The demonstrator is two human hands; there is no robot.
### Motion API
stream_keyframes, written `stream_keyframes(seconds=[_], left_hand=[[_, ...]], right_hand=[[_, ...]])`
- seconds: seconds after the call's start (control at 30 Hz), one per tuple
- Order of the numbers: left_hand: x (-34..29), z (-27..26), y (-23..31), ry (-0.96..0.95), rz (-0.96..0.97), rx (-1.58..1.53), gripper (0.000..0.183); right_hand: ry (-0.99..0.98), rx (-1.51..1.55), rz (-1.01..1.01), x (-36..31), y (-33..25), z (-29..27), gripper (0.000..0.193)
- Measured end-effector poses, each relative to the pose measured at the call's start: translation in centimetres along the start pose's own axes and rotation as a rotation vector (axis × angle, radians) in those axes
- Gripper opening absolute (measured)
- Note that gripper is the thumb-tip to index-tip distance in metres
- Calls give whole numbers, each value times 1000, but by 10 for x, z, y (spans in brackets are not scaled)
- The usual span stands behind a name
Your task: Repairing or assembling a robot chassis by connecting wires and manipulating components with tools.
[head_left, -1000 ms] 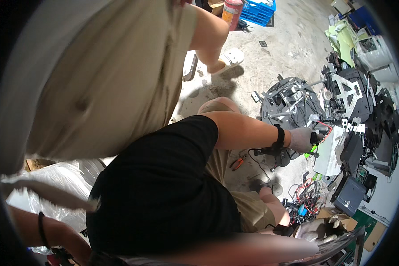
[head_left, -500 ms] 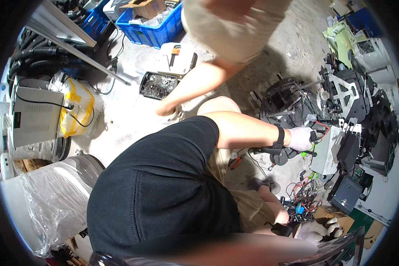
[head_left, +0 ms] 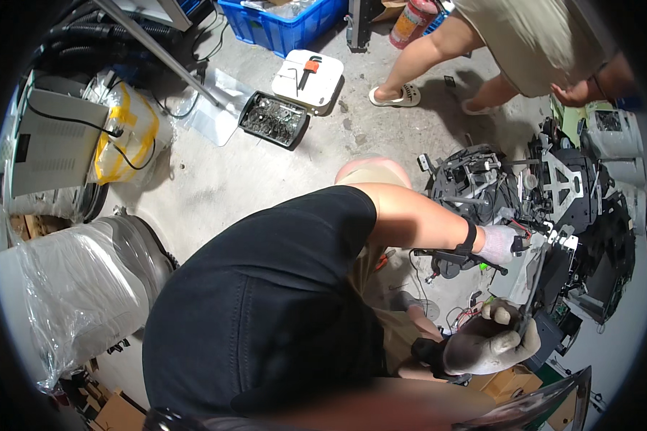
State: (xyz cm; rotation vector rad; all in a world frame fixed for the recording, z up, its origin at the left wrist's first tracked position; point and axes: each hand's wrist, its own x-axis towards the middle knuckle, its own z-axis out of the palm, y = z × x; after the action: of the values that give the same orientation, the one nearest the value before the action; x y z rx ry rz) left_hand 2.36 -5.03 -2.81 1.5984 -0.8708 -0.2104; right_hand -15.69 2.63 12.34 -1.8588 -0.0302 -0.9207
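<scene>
Head view: hands apart, gloved right hand (head_left: 490, 348) seemingly curled on a slender grey rod (head_left: 538, 276) extending toward white brackets (head_left: 569, 242), gloved left hand's (head_left: 497, 244) grip untellable; rod handling looks in hand, next move likely calling for steadiness.

Rod (head_left: 540, 275) metal-looking; glove (head_left: 471, 351) matt cloth; wrap (head_left: 86, 287) glossy plastic; floor (head_left: 223, 176) rough.
</scene>
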Motion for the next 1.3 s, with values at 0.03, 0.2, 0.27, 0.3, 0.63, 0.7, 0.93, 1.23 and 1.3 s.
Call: stream_keyframes(seconds=[0.03, 0.2, 0.27, 0.3, 0.63, 0.7, 0.93, 1.23, 1.3], left_hand=[[1, -2, -6, -6, -3, 20, 32], [-8, -26, 25, -50, 6, 12, 27], [-9, -27, 27, -28, -10, -2, 22], [-7, -25, 23, -28, -11, 2, 22], [-4, -49, 3, 149, 108, -230, 35], [-4, -55, 12, 94, 68, -463, 41], [-5, -48, 3, -14, -408, -1184, 18], [2, -32, 16, -72, -383, -1099, 33], [2, -31, 15, -81, -415, -1077, 34]], right_hand=[[-26, -30, -12, 0, 0, -1, 42], [-33, -50, -81, 6, 11, -18, 36], [-7, -25, -86, 10, 17, -27, 37], [-6, -22, -85, 12, 19, -31, 37], [184, -453, 310, 40, 109, -97, 21], [178, -372, 360, 24, 144, -124, 23], [2, -341, 120, 1, 166, -131, 21], [10, -363, 187, 4, 157, -141, 17], [5, -357, 217, 4, 158, -139, 16]])
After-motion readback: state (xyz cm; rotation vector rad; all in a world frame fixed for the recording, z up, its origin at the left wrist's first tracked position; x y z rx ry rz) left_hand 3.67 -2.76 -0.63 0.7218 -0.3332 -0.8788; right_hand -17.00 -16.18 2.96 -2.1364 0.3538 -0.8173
